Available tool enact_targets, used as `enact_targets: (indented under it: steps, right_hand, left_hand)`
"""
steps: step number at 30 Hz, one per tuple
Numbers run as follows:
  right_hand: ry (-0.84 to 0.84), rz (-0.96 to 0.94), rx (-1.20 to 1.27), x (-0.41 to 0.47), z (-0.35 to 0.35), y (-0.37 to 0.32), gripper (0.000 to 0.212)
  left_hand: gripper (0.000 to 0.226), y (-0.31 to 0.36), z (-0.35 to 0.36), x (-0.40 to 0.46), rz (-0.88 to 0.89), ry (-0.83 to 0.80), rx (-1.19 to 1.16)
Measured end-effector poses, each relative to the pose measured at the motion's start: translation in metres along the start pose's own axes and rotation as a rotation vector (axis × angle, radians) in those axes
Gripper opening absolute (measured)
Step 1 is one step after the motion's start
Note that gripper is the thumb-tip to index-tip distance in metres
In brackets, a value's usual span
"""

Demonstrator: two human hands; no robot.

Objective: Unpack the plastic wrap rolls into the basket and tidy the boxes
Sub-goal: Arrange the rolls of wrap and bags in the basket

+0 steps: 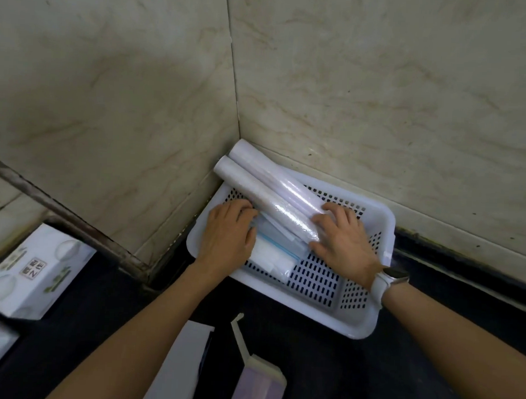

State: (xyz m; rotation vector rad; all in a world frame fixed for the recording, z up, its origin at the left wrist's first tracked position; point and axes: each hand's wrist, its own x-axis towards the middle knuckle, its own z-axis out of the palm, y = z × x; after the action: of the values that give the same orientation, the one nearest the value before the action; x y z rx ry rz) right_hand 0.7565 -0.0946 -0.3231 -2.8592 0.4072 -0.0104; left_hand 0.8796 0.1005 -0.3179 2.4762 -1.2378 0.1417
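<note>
1. two plastic wrap rolls (265,193) lay slanted in the white basket (368,321), far ends over its corner rim.
2. the left hand (228,235) rested flat, fingers spread, beside them.
3. the right hand (343,237) pressed open fingers on the near roll.
4. opened boxes (185,365) lay on the dark worktop (323,368).

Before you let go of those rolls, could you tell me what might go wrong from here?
1. The two rolls stick out over the basket rim at the wall corner, propped on the bags beneath; once the right hand and left hand lift, they could roll or tip out.
2. The opened boxes lie loose at the counter's near edge, where a forearm might knock them off.
</note>
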Motion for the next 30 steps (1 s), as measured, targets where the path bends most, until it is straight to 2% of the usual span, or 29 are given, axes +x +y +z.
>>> enact_targets:
  steps: [3,5,7,9,12,15,17,19,21,23,26,28,30]
  right_hand:
    - [0.018,0.034,0.041,0.0,0.0,-0.003,0.047]
    - [0.017,0.044,0.034,-0.001,0.0,-0.004,0.047]
    - [0.013,0.045,0.015,-0.002,-0.001,-0.006,0.049]
    - [0.004,0.047,-0.017,-0.002,-0.002,-0.009,0.051]
    - [0.046,0.012,-0.089,-0.005,-0.003,-0.014,0.053]
    - [0.16,-0.208,-0.142,-0.011,-0.004,-0.024,0.046]
    - [0.176,-0.352,-0.187,-0.014,0.0,-0.031,0.046]
    - [0.096,-0.391,-0.253,-0.015,0.008,-0.038,0.055]
    - [-0.085,-0.344,-0.299,-0.013,0.019,-0.044,0.064]
    - [-0.23,-0.302,-0.333,-0.01,0.028,-0.047,0.066]
    - [-0.385,-0.234,-0.28,-0.008,0.032,-0.044,0.069]
    - [-0.443,-0.259,-0.236,-0.01,0.026,-0.041,0.064]
    - [-0.339,-0.375,-0.211,-0.015,0.018,-0.042,0.058]
  left_hand:
    - [0.052,-0.011,0.002,-0.006,-0.062,-0.508,-0.049]
    - [0.06,-0.01,0.004,-0.001,-0.073,-0.788,0.016]
    - [0.062,-0.007,0.005,0.004,-0.086,-0.92,0.085]
    - [0.061,-0.005,0.005,0.008,-0.069,-0.971,0.156]
    - [0.057,-0.003,0.003,0.009,-0.055,-0.998,0.195]
    - [0.057,-0.002,0.0,0.004,-0.054,-1.004,0.179]
    - [0.057,-0.002,-0.003,-0.001,-0.04,-0.993,0.176]
    - [0.054,-0.001,-0.008,-0.007,-0.026,-0.904,0.164]
    - [0.048,-0.001,-0.01,-0.013,-0.021,-0.747,0.154]
    - [0.045,-0.004,-0.01,-0.019,-0.018,-0.619,0.179]
    - [0.042,-0.008,-0.009,-0.025,0.001,-0.509,0.203]
    - [0.041,-0.01,-0.009,-0.025,0.008,-0.485,0.2]
    - [0.041,-0.011,-0.008,-0.025,0.013,-0.477,0.182]
